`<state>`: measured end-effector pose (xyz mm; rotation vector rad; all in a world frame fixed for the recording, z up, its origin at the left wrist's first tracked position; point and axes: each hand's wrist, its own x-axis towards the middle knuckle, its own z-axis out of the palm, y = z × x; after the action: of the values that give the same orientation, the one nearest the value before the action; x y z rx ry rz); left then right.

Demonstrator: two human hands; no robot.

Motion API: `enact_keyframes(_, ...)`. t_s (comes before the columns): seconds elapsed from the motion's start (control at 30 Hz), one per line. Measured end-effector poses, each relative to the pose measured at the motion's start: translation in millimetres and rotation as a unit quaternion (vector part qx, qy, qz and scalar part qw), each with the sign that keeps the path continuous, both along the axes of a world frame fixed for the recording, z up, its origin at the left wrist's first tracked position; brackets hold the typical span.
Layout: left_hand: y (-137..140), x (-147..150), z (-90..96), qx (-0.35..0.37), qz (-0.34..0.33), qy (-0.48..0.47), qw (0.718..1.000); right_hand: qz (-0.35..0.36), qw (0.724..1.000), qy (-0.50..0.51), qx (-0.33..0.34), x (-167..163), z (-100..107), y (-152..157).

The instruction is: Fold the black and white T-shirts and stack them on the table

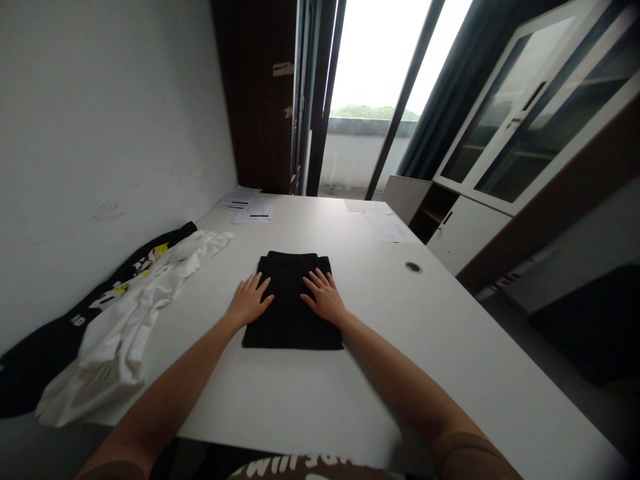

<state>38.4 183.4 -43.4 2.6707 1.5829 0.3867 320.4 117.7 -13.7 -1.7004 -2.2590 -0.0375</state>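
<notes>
A black garment [290, 313], folded into a compact rectangle, lies flat on the white table [300, 393]. At its far end a narrower folded layer pokes out. My left hand [250, 300] rests on the left edge of the folded cloth, fingers spread and palm down. On the opposite side, my right hand [325, 298] lies flat with its fingers apart, touching the right part of the cloth. What kind of garment it is cannot be made out.
Along the left wall lie a crumpled white garment [125, 333] and a black one [55, 343] with yellow and white print. Papers [253, 211] are at the far left, more sheets [390, 227] at the far right. A round cable hole [413, 267] sits near the right edge.
</notes>
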Motion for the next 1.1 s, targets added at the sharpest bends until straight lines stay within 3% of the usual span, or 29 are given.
enact_keyframes(0.1,-11.9,6.8,12.8,0.031,-0.033,-0.009,0.999,0.072,0.997,-0.001,-0.021,4.6,-3.2,2.0)
enact_keyframes(0.27,-40.0,24.9,25.2,0.018,-0.137,-0.002,0.990,-0.085,0.995,0.012,-0.045,25.4,-16.7,21.3)
enact_keyframes(0.33,-52.2,32.1,27.9,0.005,-0.194,0.005,0.981,-0.112,0.992,0.019,-0.049,34.6,-22.0,27.4)
enact_keyframes(0.5,-78.2,45.7,38.5,-0.039,-0.310,0.015,0.950,-0.112,0.992,0.038,-0.049,42.1,-27.4,29.7)
enact_keyframes(0.87,-111.2,56.0,60.5,-0.145,-0.478,-0.005,0.866,-0.113,0.992,0.042,-0.046,40.6,-27.8,28.3)
enact_keyframes(0.97,-109.6,57.1,60.1,-0.144,-0.476,-0.030,0.867,-0.113,0.992,0.043,-0.046,41.1,-29.2,29.0)
enact_keyframes(1.1,-101.4,56.3,53.5,-0.112,-0.393,-0.018,0.912,-0.110,0.992,0.049,-0.041,41.4,-30.6,29.9)
